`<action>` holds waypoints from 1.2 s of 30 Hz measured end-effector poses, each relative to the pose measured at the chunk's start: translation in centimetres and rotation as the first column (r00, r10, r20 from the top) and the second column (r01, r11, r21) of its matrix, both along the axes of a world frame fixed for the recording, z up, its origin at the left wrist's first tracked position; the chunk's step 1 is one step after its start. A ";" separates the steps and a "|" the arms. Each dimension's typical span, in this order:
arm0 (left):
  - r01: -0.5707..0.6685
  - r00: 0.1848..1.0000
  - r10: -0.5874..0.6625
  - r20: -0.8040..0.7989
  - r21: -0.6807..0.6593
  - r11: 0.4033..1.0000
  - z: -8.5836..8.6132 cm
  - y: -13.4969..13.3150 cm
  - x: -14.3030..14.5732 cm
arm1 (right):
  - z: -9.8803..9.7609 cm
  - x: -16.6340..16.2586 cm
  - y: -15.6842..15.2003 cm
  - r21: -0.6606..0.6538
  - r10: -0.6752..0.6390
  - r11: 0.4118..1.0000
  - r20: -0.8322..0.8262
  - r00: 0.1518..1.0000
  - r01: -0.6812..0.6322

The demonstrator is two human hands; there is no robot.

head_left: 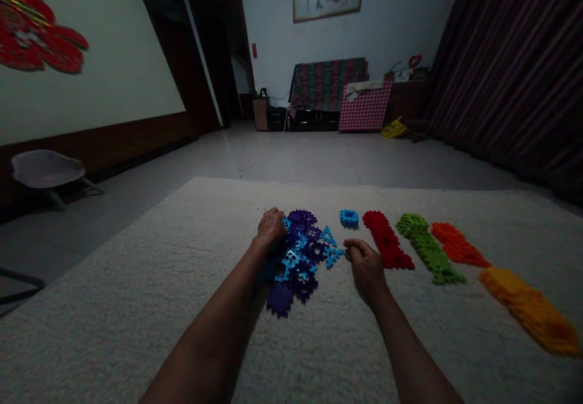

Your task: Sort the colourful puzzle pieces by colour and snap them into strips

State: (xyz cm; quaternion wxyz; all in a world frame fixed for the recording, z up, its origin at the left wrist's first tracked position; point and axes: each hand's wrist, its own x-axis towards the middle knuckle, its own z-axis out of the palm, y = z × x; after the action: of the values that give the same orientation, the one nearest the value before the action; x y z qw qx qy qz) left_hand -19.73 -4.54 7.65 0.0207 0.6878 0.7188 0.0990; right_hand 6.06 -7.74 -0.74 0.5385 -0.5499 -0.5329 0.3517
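Note:
A heap of purple and light blue interlocking plastic tiles lies on the beige carpet, with a purple tile (279, 299) at its near end. My left hand (271, 228) is closed at the heap's upper left edge, beside a blue tile (286, 223); what its fingers hold is hidden. To the right of the heap, my right hand (365, 263) has its fingers drawn together, the tips at the corner of a light blue triangular tile (333, 257). Another triangular tile (327, 236) lies just above that one. A small stack of blue square frame tiles (349, 218) sits beyond my right hand.
Rightward lie rows of red tiles (387, 241), green tiles (430, 249), orange tiles (458, 243) and yellow-orange tiles (528, 307). The carpet (159, 282) spreads over a tiled floor (300, 155). A low pale stool (48, 170) stands at left.

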 end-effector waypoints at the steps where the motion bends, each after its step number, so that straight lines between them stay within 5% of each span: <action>1: 0.042 0.999 -0.043 -0.010 -0.040 0.998 -0.1 0.5 -0.5 | 0.1 0.0 0.0 -0.002 0.001 1.000 0.000 1.000 -0.001; 9: 0.175 0.984 -0.176 0.011 -0.163 0.971 -1.9 2.2 -1.7 | 0.2 -0.3 0.1 0.020 -0.001 1.000 0.074 0.997 -0.001; 16: 0.038 0.999 -0.037 -0.017 0.013 0.999 -0.2 0.1 -2.0 | 0.1 -0.3 0.2 0.037 -0.016 0.999 0.091 0.996 0.012; 22: 0.266 0.962 -0.269 0.055 0.050 0.963 0.6 -3.4 4.2 | -0.1 0.1 0.6 0.045 -0.141 0.989 -0.040 0.989 0.142; 29: 0.454 0.885 -0.452 0.112 0.005 0.891 -2.6 -4.8 11.9 | -0.1 0.0 0.7 0.160 -0.168 0.971 -0.079 0.983 0.178; 36: 0.319 0.944 -0.324 0.070 0.072 0.945 -2.4 -4.3 10.0 | 0.2 -0.2 0.6 0.186 -0.162 0.967 -0.091 0.983 0.176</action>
State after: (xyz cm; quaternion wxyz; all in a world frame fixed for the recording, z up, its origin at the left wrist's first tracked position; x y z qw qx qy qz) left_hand -9.75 -8.85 5.22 0.0450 0.7915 0.5924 0.1435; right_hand 5.83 -7.10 -0.55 0.6370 -0.5249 -0.4950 0.2716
